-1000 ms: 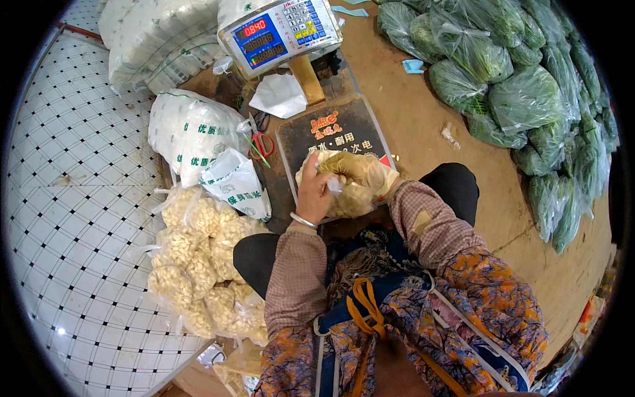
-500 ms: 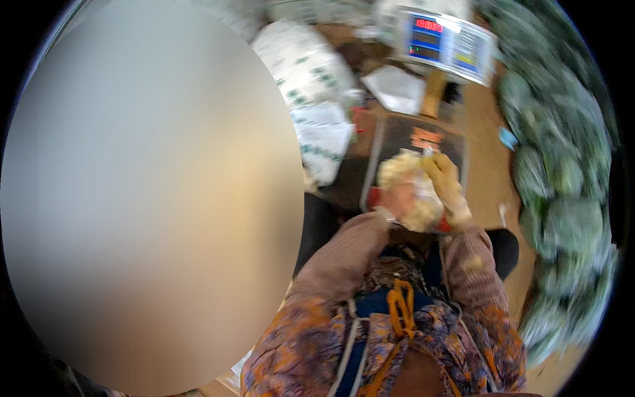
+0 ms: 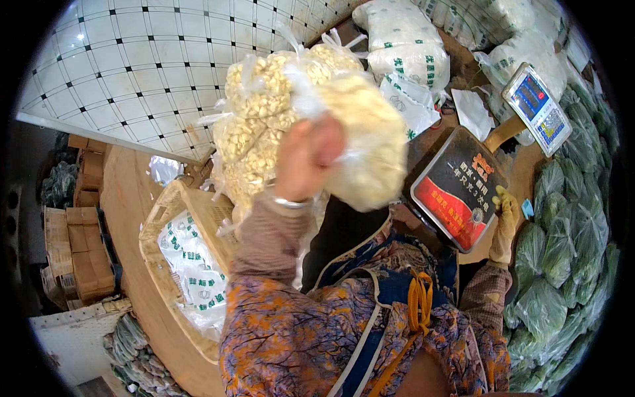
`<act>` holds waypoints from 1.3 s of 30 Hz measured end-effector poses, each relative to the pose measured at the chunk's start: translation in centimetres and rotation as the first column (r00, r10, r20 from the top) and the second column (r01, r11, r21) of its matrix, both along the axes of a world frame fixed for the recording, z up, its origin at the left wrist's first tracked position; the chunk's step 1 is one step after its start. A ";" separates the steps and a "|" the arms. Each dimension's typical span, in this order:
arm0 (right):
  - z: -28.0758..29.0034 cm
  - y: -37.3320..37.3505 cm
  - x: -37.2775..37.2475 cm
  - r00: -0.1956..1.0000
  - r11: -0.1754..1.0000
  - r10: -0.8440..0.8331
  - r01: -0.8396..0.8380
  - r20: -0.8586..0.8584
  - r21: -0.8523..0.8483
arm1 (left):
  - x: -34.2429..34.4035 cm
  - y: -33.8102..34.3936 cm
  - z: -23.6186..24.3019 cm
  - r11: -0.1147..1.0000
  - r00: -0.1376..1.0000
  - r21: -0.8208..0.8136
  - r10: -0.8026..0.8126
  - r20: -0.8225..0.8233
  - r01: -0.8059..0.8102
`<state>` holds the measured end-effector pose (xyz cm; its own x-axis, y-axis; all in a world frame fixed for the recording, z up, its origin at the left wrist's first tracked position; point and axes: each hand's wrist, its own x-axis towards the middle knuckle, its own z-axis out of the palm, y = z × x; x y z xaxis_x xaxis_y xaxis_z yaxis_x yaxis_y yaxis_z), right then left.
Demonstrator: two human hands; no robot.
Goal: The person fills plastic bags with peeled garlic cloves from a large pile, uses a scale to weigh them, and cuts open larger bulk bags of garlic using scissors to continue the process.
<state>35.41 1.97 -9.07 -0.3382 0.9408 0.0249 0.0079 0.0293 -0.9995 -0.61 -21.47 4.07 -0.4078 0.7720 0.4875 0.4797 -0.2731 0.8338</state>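
My left hand, bare with a bracelet at the wrist, is closed on the gathered neck of a clear plastic bag of peeled garlic cloves. The held bag is smeared by motion and hangs in the air before a heap of similar filled bags. To the right, a bench scale shows a bare black and red platform. Beside its right edge is my right hand in a pale yellow glove, fingers slightly bent and apart, holding nothing. Whether it touches the scale is unclear.
A cream plastic basket with printed white bags inside stands at the left. The scale's display rises on a post. Bagged green vegetables line the right side. Stuffed white sacks lie at the back, cardboard boxes far left.
The garlic bag was over the scale between both hands. My left hand has lifted it away to the left, and my right hand has let go. The view has turned left.
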 end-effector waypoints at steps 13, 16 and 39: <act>0.7 -1.2 -1.7 0.983 0.990 0.038 -0.012 0.180 -0.142 | -13.3 -23.5 -25.2 -0.109 0.824 -0.865 0.269 -0.499 -0.489; 2.6 -1.2 -4.3 0.964 0.987 0.044 0.000 0.262 -0.164 | -13.0 -23.9 -26.9 -0.358 0.874 -0.828 0.062 -0.483 -0.432; -21.2 29.5 -15.9 0.038 0.967 -0.094 -0.232 0.995 0.101 | 10.5 24.2 -14.7 0.716 0.779 -0.476 -0.620 -0.095 0.511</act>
